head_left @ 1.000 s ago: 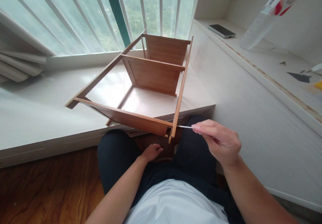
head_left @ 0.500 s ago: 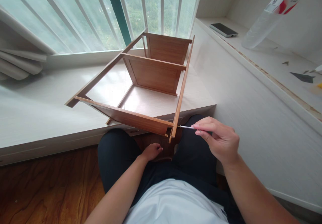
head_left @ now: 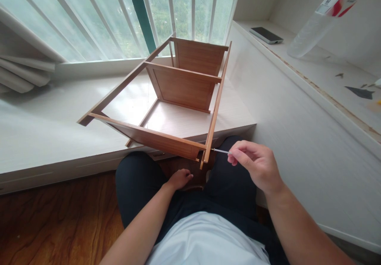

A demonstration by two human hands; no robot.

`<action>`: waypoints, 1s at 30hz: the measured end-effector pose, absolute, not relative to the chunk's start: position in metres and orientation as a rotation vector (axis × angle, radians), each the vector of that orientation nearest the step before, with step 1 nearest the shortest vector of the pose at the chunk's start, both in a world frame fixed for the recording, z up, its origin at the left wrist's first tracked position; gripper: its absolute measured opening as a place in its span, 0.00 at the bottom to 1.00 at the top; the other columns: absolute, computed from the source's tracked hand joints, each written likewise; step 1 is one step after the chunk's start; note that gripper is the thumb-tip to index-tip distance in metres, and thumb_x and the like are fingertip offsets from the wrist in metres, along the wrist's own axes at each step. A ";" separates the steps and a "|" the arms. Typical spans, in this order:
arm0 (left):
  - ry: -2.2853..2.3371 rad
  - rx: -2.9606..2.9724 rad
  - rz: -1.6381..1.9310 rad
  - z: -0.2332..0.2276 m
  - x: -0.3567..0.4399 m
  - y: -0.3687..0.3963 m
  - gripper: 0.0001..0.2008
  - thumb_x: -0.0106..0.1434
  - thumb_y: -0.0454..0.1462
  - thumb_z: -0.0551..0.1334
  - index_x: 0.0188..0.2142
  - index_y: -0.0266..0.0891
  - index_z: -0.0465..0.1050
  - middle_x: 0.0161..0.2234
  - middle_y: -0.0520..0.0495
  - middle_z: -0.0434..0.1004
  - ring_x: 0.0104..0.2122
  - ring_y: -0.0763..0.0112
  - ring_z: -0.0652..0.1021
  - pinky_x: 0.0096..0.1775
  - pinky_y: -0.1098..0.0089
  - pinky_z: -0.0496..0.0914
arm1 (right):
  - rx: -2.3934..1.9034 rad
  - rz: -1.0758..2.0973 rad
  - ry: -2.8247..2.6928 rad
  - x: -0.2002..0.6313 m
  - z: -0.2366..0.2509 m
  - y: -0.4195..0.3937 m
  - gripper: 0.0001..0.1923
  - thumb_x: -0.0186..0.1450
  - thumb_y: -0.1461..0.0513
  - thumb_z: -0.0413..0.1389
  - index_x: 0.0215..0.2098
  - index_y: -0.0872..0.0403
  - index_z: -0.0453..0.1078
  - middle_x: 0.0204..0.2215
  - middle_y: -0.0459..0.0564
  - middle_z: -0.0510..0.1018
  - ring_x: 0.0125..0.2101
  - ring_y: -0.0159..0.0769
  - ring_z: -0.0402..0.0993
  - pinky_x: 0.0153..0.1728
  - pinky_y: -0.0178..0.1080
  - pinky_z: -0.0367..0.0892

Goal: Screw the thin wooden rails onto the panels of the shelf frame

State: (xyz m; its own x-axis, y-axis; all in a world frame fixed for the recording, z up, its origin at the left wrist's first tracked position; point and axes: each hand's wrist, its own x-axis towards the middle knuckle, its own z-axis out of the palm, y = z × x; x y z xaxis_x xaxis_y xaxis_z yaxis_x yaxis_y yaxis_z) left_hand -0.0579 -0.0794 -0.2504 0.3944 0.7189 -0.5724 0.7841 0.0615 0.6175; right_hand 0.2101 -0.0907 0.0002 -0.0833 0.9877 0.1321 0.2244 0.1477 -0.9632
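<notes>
A small wooden shelf unit (head_left: 178, 86) lies on its side on the pale window ledge (head_left: 44, 134), its near end jutting past the ledge's front edge over my knees. My right hand (head_left: 256, 166) grips a thin metal screwdriver (head_left: 220, 151); its tip meets the right side rail of the shelf near the closest corner. My left hand (head_left: 179, 179) rests between my thighs under that corner, its fingers curled. I cannot tell whether it holds anything.
A white side counter (head_left: 312, 78) runs along the right, bearing a dark phone (head_left: 266, 35), a clear plastic bottle (head_left: 321, 21) and small scraps. White window bars (head_left: 193, 7) stand behind the shelf. Folded curtain fabric (head_left: 24, 72) lies at the left. Wood flooring (head_left: 59, 221) below.
My right hand's fingers have turned on the screwdriver, curling down and drawing in slightly. The shelf and my left hand stay put. The view has shifted a little.
</notes>
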 end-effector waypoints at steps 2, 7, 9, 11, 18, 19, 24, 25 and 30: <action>1.334 1.672 -0.076 -0.251 -0.058 -0.079 0.16 0.67 0.46 0.57 0.34 0.39 0.79 0.35 0.44 0.81 0.36 0.62 0.79 0.37 0.67 0.65 | -1.222 1.196 -1.376 0.208 0.001 -0.089 0.14 0.69 0.55 0.59 0.28 0.53 0.75 0.24 0.47 0.77 0.25 0.34 0.73 0.27 0.36 0.70; 1.329 1.672 -0.048 -0.251 -0.058 -0.079 0.17 0.68 0.46 0.57 0.34 0.39 0.79 0.35 0.44 0.81 0.36 0.62 0.79 0.37 0.67 0.65 | -1.133 1.527 -1.106 0.201 0.005 -0.084 0.17 0.65 0.53 0.61 0.25 0.54 0.71 0.19 0.46 0.73 0.20 0.33 0.68 0.21 0.35 0.66; 1.332 1.670 -0.038 -0.251 -0.058 -0.079 0.17 0.68 0.46 0.56 0.34 0.39 0.79 0.34 0.44 0.81 0.36 0.63 0.79 0.36 0.67 0.65 | -1.098 1.606 -1.028 0.198 0.007 -0.083 0.18 0.64 0.53 0.62 0.23 0.54 0.68 0.18 0.45 0.71 0.19 0.32 0.67 0.19 0.34 0.63; 1.329 1.664 -0.025 -0.251 -0.057 -0.079 0.17 0.68 0.46 0.56 0.33 0.39 0.79 0.34 0.45 0.81 0.35 0.63 0.78 0.36 0.67 0.65 | -1.084 1.611 -1.003 0.197 0.009 -0.083 0.18 0.64 0.53 0.62 0.22 0.54 0.66 0.17 0.45 0.70 0.19 0.32 0.66 0.19 0.33 0.62; 1.337 1.689 -0.032 -0.252 -0.056 -0.078 0.16 0.68 0.45 0.57 0.33 0.39 0.78 0.33 0.45 0.80 0.35 0.64 0.78 0.36 0.68 0.64 | -1.147 1.431 -1.127 0.199 0.007 -0.084 0.18 0.68 0.55 0.60 0.23 0.54 0.68 0.18 0.45 0.71 0.21 0.31 0.67 0.23 0.34 0.64; 1.338 1.691 -0.034 -0.251 -0.056 -0.078 0.16 0.68 0.44 0.57 0.33 0.39 0.78 0.33 0.45 0.80 0.35 0.64 0.78 0.36 0.68 0.64 | -1.156 1.416 -1.140 0.200 0.006 -0.085 0.18 0.68 0.55 0.60 0.23 0.54 0.68 0.19 0.45 0.72 0.21 0.31 0.67 0.24 0.34 0.64; 1.342 1.662 -0.029 -0.250 -0.056 -0.078 0.15 0.68 0.44 0.57 0.33 0.39 0.78 0.33 0.45 0.81 0.35 0.64 0.78 0.36 0.68 0.64 | -1.187 1.363 -1.182 0.203 0.004 -0.086 0.17 0.69 0.55 0.60 0.25 0.54 0.69 0.20 0.45 0.72 0.21 0.31 0.68 0.24 0.35 0.64; 1.341 1.664 -0.030 -0.250 -0.056 -0.078 0.15 0.68 0.44 0.57 0.33 0.39 0.78 0.33 0.45 0.81 0.35 0.64 0.78 0.36 0.68 0.64 | -1.191 1.358 -1.184 0.203 0.003 -0.086 0.17 0.69 0.55 0.60 0.25 0.54 0.70 0.20 0.45 0.72 0.21 0.31 0.68 0.24 0.35 0.64; 1.343 1.677 -0.037 -0.248 -0.056 -0.078 0.15 0.68 0.44 0.57 0.33 0.39 0.78 0.33 0.45 0.80 0.35 0.63 0.78 0.36 0.67 0.63 | -1.204 1.333 -1.191 0.202 0.004 -0.085 0.17 0.69 0.55 0.60 0.24 0.54 0.70 0.19 0.44 0.73 0.21 0.31 0.67 0.24 0.35 0.64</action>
State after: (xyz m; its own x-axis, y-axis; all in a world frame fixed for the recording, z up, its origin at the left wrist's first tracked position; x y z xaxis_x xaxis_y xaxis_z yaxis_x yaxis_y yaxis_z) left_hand -0.0558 -0.0779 -0.2482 0.3953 0.7400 -0.5441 0.7688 0.0576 0.6369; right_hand 0.2018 -0.0855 0.0038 -0.0677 0.9948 -0.0754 -0.0372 -0.0780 -0.9963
